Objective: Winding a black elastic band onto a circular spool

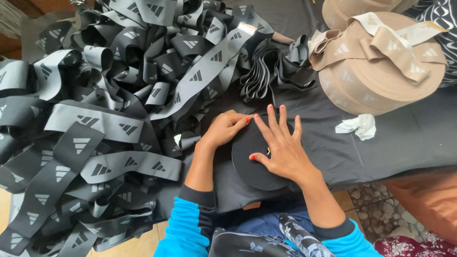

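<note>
Hands: left (227, 127), right (281, 145), both on one black roll (254, 164); two tan rolls (381, 71).

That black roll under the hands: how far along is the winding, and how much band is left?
Done: a flat black roll is already wound, and big beige rolls lie finished at the upper right. In hand: the right hand presses flat on the black roll while the left hand pinches at its edge. Left: a large heap of loose grey and black band covers the table's left side, so most looks unwound.

Blue sleeves (185, 233), black cuffs; red-painted nails.
</note>
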